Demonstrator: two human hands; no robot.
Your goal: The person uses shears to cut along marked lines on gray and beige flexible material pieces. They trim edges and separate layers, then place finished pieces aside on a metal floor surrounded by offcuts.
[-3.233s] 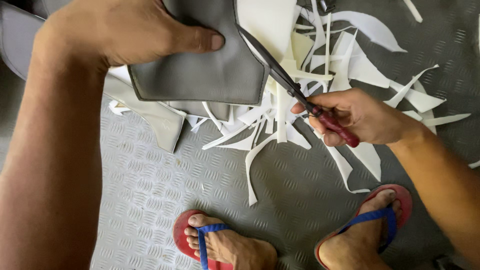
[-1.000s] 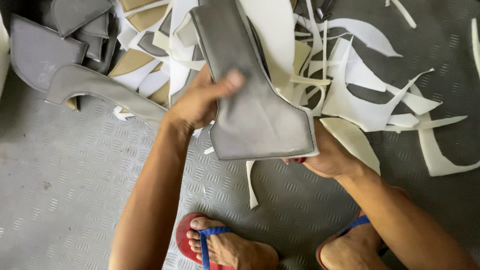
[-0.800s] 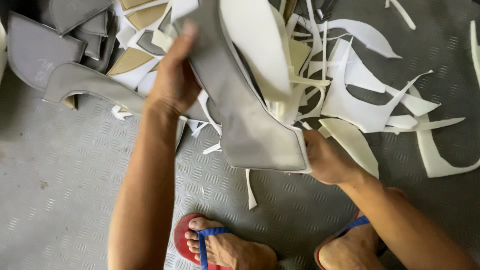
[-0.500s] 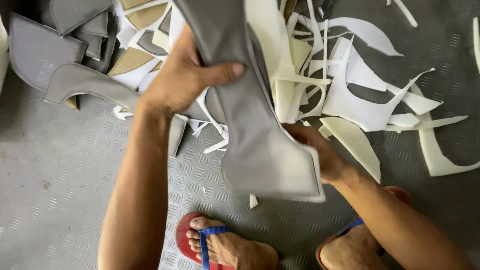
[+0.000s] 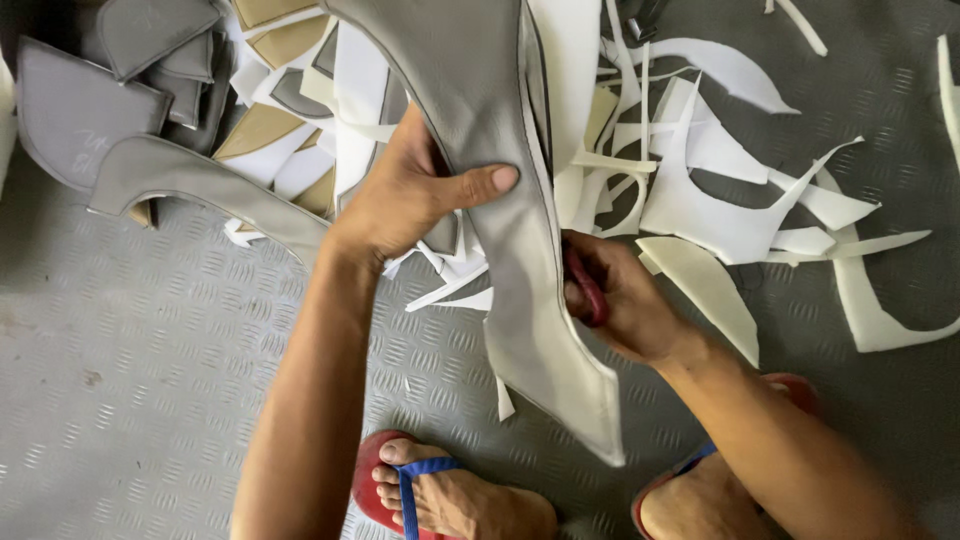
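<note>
My left hand (image 5: 415, 195) grips a long grey padded fabric piece (image 5: 520, 270) with a white foam backing, thumb pressed across its front. The piece hangs tilted from the top centre down to a point above my feet. My right hand (image 5: 615, 300) sits just behind its right edge, closed on the red handles of scissors (image 5: 588, 285); the blades are hidden behind the fabric.
White and cream foam offcuts (image 5: 720, 190) litter the grey tread-plate floor (image 5: 130, 380) at right and top. Cut grey pieces (image 5: 85, 120) are stacked at upper left. My feet in red sandals with blue straps (image 5: 420, 485) are at the bottom.
The grey piece has been turned from lying flat to hanging lengthwise and swung down. My right hand with the scissors moved from the open right side to behind its edge.
</note>
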